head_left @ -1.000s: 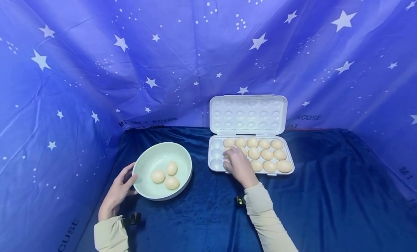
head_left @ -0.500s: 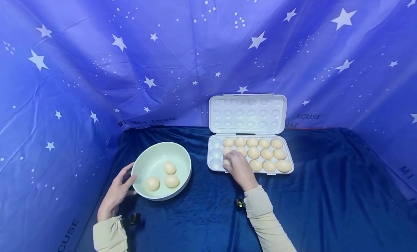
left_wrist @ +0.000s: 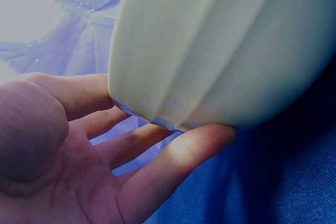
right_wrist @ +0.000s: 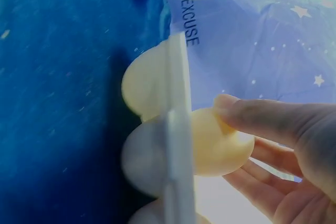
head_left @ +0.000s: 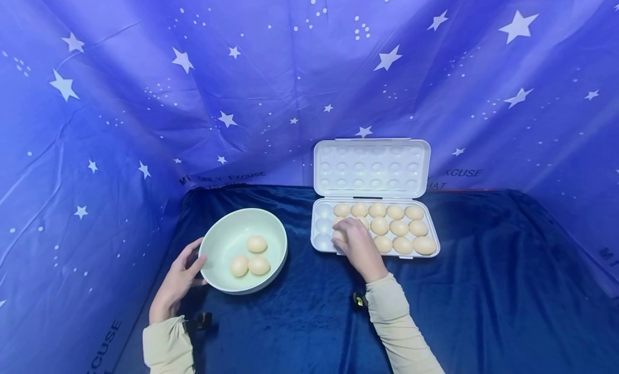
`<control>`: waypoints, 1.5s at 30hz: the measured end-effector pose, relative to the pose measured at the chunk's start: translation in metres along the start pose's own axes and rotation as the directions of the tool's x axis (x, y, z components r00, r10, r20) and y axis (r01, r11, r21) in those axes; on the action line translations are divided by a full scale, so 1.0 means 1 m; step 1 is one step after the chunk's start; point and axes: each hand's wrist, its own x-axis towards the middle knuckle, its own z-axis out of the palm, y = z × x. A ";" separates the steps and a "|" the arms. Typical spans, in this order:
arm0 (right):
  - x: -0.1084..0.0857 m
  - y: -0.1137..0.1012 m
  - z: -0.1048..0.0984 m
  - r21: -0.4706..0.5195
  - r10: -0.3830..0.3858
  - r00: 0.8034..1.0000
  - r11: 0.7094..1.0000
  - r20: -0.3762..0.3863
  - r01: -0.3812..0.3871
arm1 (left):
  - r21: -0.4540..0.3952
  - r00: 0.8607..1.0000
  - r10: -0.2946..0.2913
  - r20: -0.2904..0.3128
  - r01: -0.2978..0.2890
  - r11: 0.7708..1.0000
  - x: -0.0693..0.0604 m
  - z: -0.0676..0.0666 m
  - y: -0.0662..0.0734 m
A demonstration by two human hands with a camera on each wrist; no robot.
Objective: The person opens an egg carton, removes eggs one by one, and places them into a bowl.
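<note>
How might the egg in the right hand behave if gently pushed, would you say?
The egg looks rounded, so it would probably roll on the cloth. Its surface looks smooth, so perhaps slightly slippery. Seated in the hollowed tray, it would likely only rock.

I have the bowl (head_left: 220, 237) on the cloth (head_left: 300, 320), left; three eggs (head_left: 259, 265) in it, left hand (head_left: 178, 280) at its left side. Egg carton (head_left: 323, 210) to the bowl's right, lid (head_left: 372, 167) behind its tray (head_left: 323, 241). Right hand (head_left: 361, 250) at tray's front left, on an egg (right_wrist: 218, 148). Curtain (head_left: 290, 67) behind.
</note>
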 end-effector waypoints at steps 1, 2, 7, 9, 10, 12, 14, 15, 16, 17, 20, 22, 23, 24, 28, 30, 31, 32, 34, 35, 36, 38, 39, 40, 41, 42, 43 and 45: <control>0.001 -0.002 -0.001 0.002 -0.009 1.000 1.000 -0.006 0.009 | 0.003 1.000 0.001 0.002 -0.001 1.000 0.001 0.000 0.000; 0.002 -0.004 -0.002 -0.002 -0.017 1.000 1.000 -0.009 0.017 | 0.005 1.000 -0.002 0.005 0.002 1.000 0.001 0.000 0.000; 0.010 -0.019 -0.004 -0.002 -0.050 0.999 0.999 -0.002 0.050 | 0.006 1.000 0.005 0.002 -0.005 1.000 0.002 0.000 -0.001; 0.014 -0.027 -0.003 0.003 -0.069 0.998 0.998 0.004 0.069 | 0.004 1.000 0.009 -0.001 -0.009 1.000 0.002 0.000 -0.001; 0.015 -0.031 -0.002 0.005 -0.080 0.997 0.997 0.006 0.080 | 0.005 1.000 0.009 -0.002 -0.009 1.000 0.001 0.000 -0.001; 0.018 -0.039 0.001 0.016 -0.107 0.994 0.994 0.012 0.107 | 0.003 1.000 0.011 -0.001 -0.011 1.000 0.001 0.000 -0.001; 0.020 -0.048 0.004 0.027 -0.136 0.990 0.990 0.024 0.136 | -0.002 1.000 0.013 0.002 -0.013 1.000 0.001 0.000 -0.002; 0.021 -0.052 0.006 0.033 -0.153 0.988 0.988 0.032 0.152 | -0.003 1.000 0.014 0.003 -0.014 1.000 0.001 0.000 -0.002; 0.021 -0.056 0.008 0.040 -0.169 0.985 0.985 0.039 0.168 | -0.005 1.000 0.014 0.005 -0.014 1.000 0.001 -0.001 -0.002; 0.022 -0.060 0.010 0.045 -0.184 0.982 0.982 0.048 0.182 | -0.007 1.000 0.014 0.005 -0.014 1.000 0.001 -0.001 -0.003; 0.023 -0.072 0.016 0.054 -0.232 0.970 0.972 0.071 0.228 | -0.011 1.000 0.012 0.005 -0.012 1.000 0.001 -0.001 -0.003; 0.022 -0.079 0.020 0.048 -0.257 0.962 0.966 0.091 0.253 | -0.012 1.000 0.011 0.005 -0.011 1.000 0.000 0.000 -0.003; 0.022 -0.081 0.022 0.044 -0.268 0.958 0.963 0.103 0.264 | -0.014 1.000 0.010 0.005 -0.010 1.000 0.000 0.000 -0.003; 0.021 -0.084 0.023 0.037 -0.280 0.954 0.960 0.112 0.277 | -0.014 1.000 0.010 0.006 -0.010 1.000 -0.001 0.000 -0.003; 0.020 -0.092 0.029 0.018 -0.309 0.941 0.951 0.141 0.310 | -0.013 1.000 0.009 0.007 -0.009 1.000 -0.002 0.001 -0.002; 0.021 -0.095 0.031 0.012 -0.319 0.938 0.947 0.139 0.320 | -0.009 1.000 0.010 0.005 -0.010 1.000 -0.001 0.001 -0.002; 0.021 -0.096 0.032 0.018 -0.320 0.937 0.947 0.139 0.321 | -0.008 1.000 0.010 0.002 -0.010 1.000 -0.001 0.000 -0.002; 0.022 -0.097 0.032 0.020 -0.321 0.937 0.947 0.139 0.322 | -0.007 1.000 0.009 0.002 -0.009 1.000 0.000 0.000 -0.002; 0.023 -0.099 0.034 0.023 -0.323 0.935 0.946 0.144 0.323 | -0.005 1.000 0.015 0.001 -0.015 1.000 0.000 0.000 -0.002; 0.023 -0.099 0.034 0.024 -0.322 0.935 0.946 0.149 0.322 | -0.006 1.000 0.017 0.000 -0.017 1.000 0.001 0.000 -0.003; 0.024 -0.100 0.035 0.030 -0.320 0.935 0.947 0.154 0.320 | -0.006 1.000 0.018 -0.001 -0.018 1.000 0.001 0.000 -0.003; 0.025 -0.102 0.037 0.031 -0.320 0.933 0.947 0.164 0.320 | -0.007 1.000 0.021 0.000 -0.021 1.000 0.001 0.000 -0.003; 0.025 -0.102 0.038 0.036 -0.320 0.932 0.947 0.168 0.319 | -0.008 1.000 0.022 -0.001 -0.022 1.000 0.001 0.000 -0.003; 0.025 -0.103 0.039 0.036 -0.320 0.932 0.947 0.172 0.319 | -0.007 1.000 0.024 0.000 -0.024 1.000 0.002 0.000 -0.003; 0.025 -0.103 0.041 0.041 -0.320 0.931 0.947 0.175 0.318 | -0.008 1.000 0.020 -0.002 -0.020 1.000 0.002 0.000 -0.003; 0.026 -0.104 0.042 0.043 -0.324 0.929 0.946 0.178 0.322 | -0.007 1.000 0.018 -0.001 -0.018 1.000 0.001 -0.001 -0.003; 0.026 -0.104 0.044 0.043 -0.329 0.926 0.944 0.183 0.327 | -0.007 1.000 0.015 -0.001 -0.015 1.000 0.001 0.000 -0.003; 0.026 -0.105 0.048 0.051 -0.339 0.920 0.941 0.197 0.336 | -0.008 1.000 0.009 0.000 -0.009 1.000 0.000 0.000 -0.003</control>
